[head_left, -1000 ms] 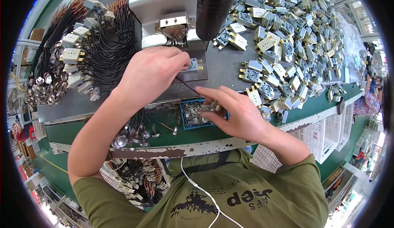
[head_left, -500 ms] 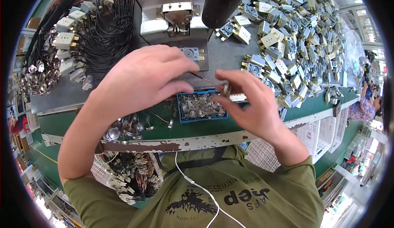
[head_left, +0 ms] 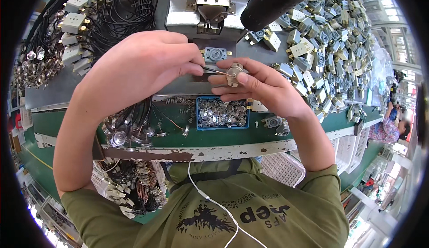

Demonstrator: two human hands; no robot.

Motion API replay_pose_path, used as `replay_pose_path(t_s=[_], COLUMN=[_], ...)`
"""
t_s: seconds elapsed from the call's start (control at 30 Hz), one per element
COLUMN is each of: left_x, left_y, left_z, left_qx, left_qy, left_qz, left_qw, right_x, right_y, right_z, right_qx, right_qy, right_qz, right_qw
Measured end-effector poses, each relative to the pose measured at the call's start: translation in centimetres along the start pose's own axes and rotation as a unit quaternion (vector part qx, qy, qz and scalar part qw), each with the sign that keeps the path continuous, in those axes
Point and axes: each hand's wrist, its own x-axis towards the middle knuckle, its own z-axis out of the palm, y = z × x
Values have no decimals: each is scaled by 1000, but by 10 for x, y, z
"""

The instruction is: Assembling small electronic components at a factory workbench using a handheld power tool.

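Note:
Between thumb and fingers, my right hand [head_left: 266, 85] grips a round metal disc [head_left: 234, 75] with small tabs on its rim, its flat face turned up. My left hand [head_left: 165, 58] is closed in a pinch on a thin black wire [head_left: 209, 69], whose coppery end runs to the middle of the disc. Just beyond my fingertips, a grey square switch housing [head_left: 216, 54] with brass terminals lies on a metal plate under a small press head [head_left: 213, 11]. Nearer me stands a blue tray [head_left: 198, 114] of small metal clips.
A large heap of grey and cream switch housings [head_left: 308, 47] covers the right side. Black wires with metal discs [head_left: 118, 137] lie at the bench's front edge, others at far left. A thick black tube [head_left: 281, 2] slants over the back. Springs [head_left: 183, 101] lie beside the tray.
Both hands have moved away from me, off the tray and toward the press. The disc has turned from edge-on to face-up. The view has shifted slightly.

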Motion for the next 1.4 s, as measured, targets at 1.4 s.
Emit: replay_pose_path(t_s=[1.4], left_x=[-8], left_y=[0], left_z=[37], left_qx=[168], left_qy=[52], left_qz=[39], left_qw=[984], right_x=[4], right_y=[-20], right_z=[26], right_qx=[-396], right_qy=[106], right_qz=[-166], right_qw=[897])
